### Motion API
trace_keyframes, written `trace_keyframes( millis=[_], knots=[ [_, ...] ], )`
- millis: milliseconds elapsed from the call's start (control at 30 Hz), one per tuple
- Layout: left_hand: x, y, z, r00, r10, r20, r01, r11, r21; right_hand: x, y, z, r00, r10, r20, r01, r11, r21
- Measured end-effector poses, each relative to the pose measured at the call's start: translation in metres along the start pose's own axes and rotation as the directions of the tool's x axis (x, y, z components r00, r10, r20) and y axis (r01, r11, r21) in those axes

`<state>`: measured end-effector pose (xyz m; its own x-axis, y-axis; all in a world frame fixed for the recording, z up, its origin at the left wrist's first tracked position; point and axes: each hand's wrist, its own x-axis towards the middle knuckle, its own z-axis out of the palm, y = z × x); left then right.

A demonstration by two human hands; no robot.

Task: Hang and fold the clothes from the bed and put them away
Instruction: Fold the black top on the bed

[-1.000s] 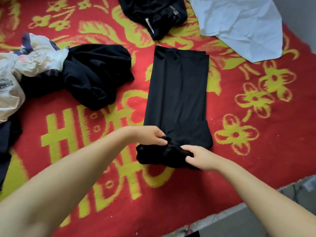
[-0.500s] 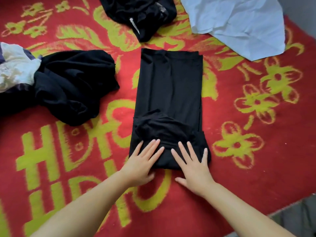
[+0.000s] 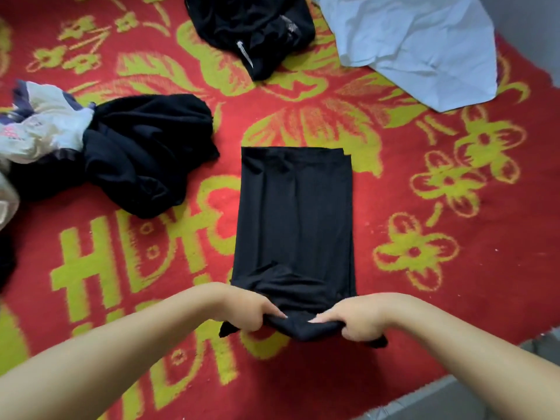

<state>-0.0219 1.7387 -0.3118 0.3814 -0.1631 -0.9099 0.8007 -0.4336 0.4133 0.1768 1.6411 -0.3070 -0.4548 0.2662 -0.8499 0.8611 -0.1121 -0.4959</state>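
Red bedspread (image 3: 394,298) with yellow flowers lies under folded black trousers (image 3: 294,213); left hand (image 3: 253,313) and right hand (image 3: 354,321) both pinch their near end, fingers curled tight.

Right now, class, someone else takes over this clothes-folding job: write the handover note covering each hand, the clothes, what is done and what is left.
Left hand and right hand both grip the near end of the black garment, lying in a long, narrow fold on the red bedspread.
Done: lengthwise folds.
Left: fold it end to end and put it away; then the black heap with the white garment at left, the black bundle at top, and the pale blue shirt.
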Motion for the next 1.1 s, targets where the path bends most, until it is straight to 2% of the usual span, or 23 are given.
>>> trace_keyframes(
  millis=[67, 100, 167, 200, 267, 333, 367, 400, 433, 467, 500, 533, 567, 600, 667, 800, 867, 933, 1000, 1067, 1100],
  knots=[
    [-0.013, -0.002, -0.017, 1.0, -0.019, -0.007, 0.017, 0.982, -0.189, -0.015, 0.005, -0.023, 0.999, -0.017, -0.04, 0.022, 0.992, 0.127],
    [-0.014, -0.006, -0.033, 0.997, -0.043, -0.063, 0.028, 0.973, -0.228, -0.017, 0.013, -0.035, 0.993, 0.004, -0.118, 0.019, 0.981, 0.193],
    [-0.009, -0.016, -0.07, 0.961, -0.069, -0.269, 0.019, 0.982, -0.187, -0.012, 0.031, -0.06, 0.943, 0.088, -0.322, 0.002, 0.963, 0.268],
    [-0.005, -0.021, -0.087, 0.913, -0.083, -0.4, 0.018, 0.986, -0.164, -0.005, 0.04, -0.071, 0.889, 0.148, -0.433, -0.02, 0.958, 0.287],
    [0.007, -0.027, -0.111, 0.758, -0.125, -0.64, 0.076, 0.992, -0.104, 0.011, 0.053, -0.084, 0.737, 0.295, -0.608, -0.126, 0.944, 0.305],
    [0.027, -0.029, -0.108, 0.569, -0.157, -0.808, 0.267, 0.964, 0.001, 0.028, 0.056, -0.079, 0.559, 0.386, -0.734, -0.296, 0.92, 0.258],
    [0.037, -0.026, -0.097, 0.491, -0.117, -0.863, 0.337, 0.939, 0.064, 0.036, 0.051, -0.071, 0.478, 0.356, -0.803, -0.362, 0.913, 0.189],
    [0.047, -0.021, -0.081, 0.434, -0.028, -0.9, 0.339, 0.931, 0.135, 0.045, 0.045, -0.057, 0.429, 0.281, -0.858, -0.385, 0.916, 0.107],
    [0.057, -0.017, -0.061, 0.42, 0.086, -0.903, 0.276, 0.936, 0.217, 0.053, 0.036, -0.04, 0.439, 0.194, -0.877, -0.363, 0.931, 0.024],
    [0.066, -0.015, -0.04, 0.46, 0.193, -0.867, 0.185, 0.934, 0.305, 0.061, 0.028, -0.021, 0.503, 0.122, -0.856, -0.32, 0.946, -0.053],
    [0.073, -0.017, -0.02, 0.537, 0.273, -0.798, 0.112, 0.915, 0.388, 0.067, 0.023, -0.003, 0.59, 0.077, -0.804, -0.299, 0.946, -0.129],
    [0.079, -0.023, -0.002, 0.617, 0.304, -0.726, 0.09, 0.889, 0.449, 0.073, 0.023, 0.014, 0.663, 0.068, -0.745, -0.31, 0.932, -0.19],
    [0.083, -0.031, 0.011, 0.673, 0.289, -0.681, 0.115, 0.868, 0.482, 0.077, 0.027, 0.027, 0.706, 0.088, -0.702, -0.339, 0.913, -0.226],
    [0.085, -0.041, 0.019, 0.69, 0.255, -0.678, 0.165, 0.856, 0.489, 0.079, 0.033, 0.034, 0.718, 0.112, -0.687, -0.367, 0.9, -0.237],
    [0.085, -0.055, 0.022, 0.673, 0.187, -0.716, 0.239, 0.861, 0.45, 0.079, 0.044, 0.035, 0.707, 0.133, -0.694, -0.379, 0.901, -0.213],
    [0.073, -0.052, 0.016, 0.703, 0.161, -0.692, 0.272, 0.839, 0.471, 0.071, 0.043, 0.024, 0.743, 0.122, -0.659, -0.358, 0.903, -0.236],
    [0.063, -0.041, 0.013, 0.745, 0.138, -0.652, 0.257, 0.843, 0.472, 0.06, 0.035, 0.019, 0.789, 0.135, -0.599, -0.328, 0.918, -0.224],
    [0.049, -0.024, 0.008, 0.844, 0.067, -0.532, 0.188, 0.892, 0.411, 0.045, 0.026, 0.005, 0.884, 0.144, -0.445, -0.252, 0.948, -0.194],
    [0.028, -0.012, -0.004, 0.942, 0.042, -0.332, 0.052, 0.962, 0.27, 0.027, 0.021, -0.019, 0.963, 0.066, -0.263, -0.102, 0.987, -0.127],
    [0.005, -0.01, -0.03, 0.978, 0.036, -0.205, -0.015, 0.995, 0.103, 0.006, 0.022, -0.052, 0.985, -0.015, -0.171, 0.011, 1.0, -0.023],
    [-0.005, -0.013, -0.047, 0.981, 0.023, -0.192, -0.022, 1.0, 0.003, -0.003, 0.024, -0.068, 0.987, -0.024, -0.161, 0.034, 0.998, 0.059]
  ],
)
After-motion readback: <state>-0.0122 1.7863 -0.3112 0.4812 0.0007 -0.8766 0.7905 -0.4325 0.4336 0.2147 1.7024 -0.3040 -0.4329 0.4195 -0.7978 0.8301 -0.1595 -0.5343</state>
